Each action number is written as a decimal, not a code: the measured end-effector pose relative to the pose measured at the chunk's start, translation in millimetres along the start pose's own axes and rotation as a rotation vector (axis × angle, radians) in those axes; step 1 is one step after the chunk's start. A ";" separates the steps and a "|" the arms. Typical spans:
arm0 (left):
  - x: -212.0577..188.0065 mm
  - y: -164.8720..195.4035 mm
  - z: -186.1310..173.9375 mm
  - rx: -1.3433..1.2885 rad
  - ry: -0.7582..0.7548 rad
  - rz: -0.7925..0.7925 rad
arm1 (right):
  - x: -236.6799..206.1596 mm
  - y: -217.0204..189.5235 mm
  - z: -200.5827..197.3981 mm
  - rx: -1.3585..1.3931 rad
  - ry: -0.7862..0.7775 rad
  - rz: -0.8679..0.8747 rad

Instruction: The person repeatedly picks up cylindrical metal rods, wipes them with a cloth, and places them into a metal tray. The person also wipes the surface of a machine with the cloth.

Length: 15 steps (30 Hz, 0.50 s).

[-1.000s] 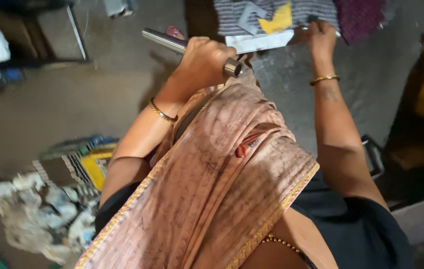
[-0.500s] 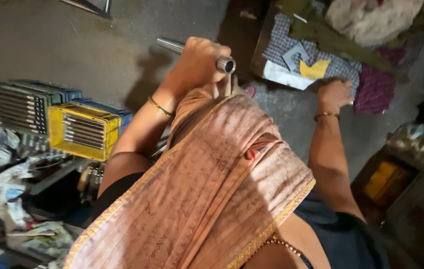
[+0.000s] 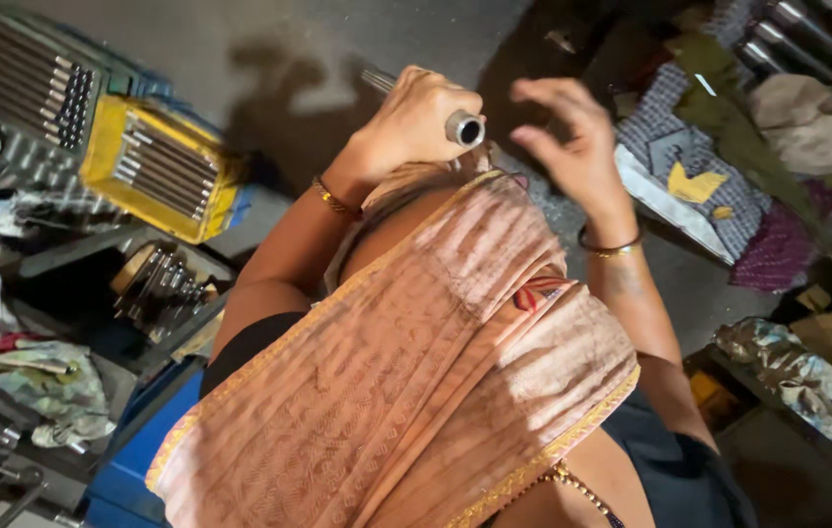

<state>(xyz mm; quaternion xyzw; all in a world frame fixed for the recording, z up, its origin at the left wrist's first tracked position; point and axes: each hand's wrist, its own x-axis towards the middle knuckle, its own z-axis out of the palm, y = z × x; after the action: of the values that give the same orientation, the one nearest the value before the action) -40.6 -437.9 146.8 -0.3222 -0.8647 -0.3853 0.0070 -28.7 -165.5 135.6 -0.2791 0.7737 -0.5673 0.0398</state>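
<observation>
Head view shows us our left hand (image 3: 416, 122) with fingers wrapped tight around a hollow metal rod (image 3: 462, 127), held over the grey floor (image 3: 240, 39), its open end just beside our right hand (image 3: 572, 142). That hand hangs free, fingers loosely spread and holding nothing. We see a yellow tray of steel rods (image 3: 157, 176) well to the left, and a checked cloth (image 3: 700, 166) lying to the right.
</observation>
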 end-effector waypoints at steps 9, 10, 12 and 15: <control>-57.3 -25.5 -64.8 0.258 -0.148 -0.155 | 65.6 -39.3 102.1 0.115 -0.164 0.004; -64.7 -29.1 -69.4 0.277 -0.127 -0.152 | 69.2 -37.9 110.7 0.134 -0.166 -0.006; -77.0 -35.9 -77.8 0.315 -0.089 -0.135 | 75.9 -36.4 125.4 0.166 -0.162 -0.023; -99.9 -36.5 -90.3 0.393 0.108 -0.068 | 85.8 -37.3 141.5 0.162 -0.169 -0.051</control>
<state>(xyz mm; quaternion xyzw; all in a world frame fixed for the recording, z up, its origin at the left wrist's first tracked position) -3.3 -571.6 160.1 -0.2641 -0.9319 -0.2262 0.1032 -32.9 -335.0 141.1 -0.3413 0.7120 -0.6031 0.1131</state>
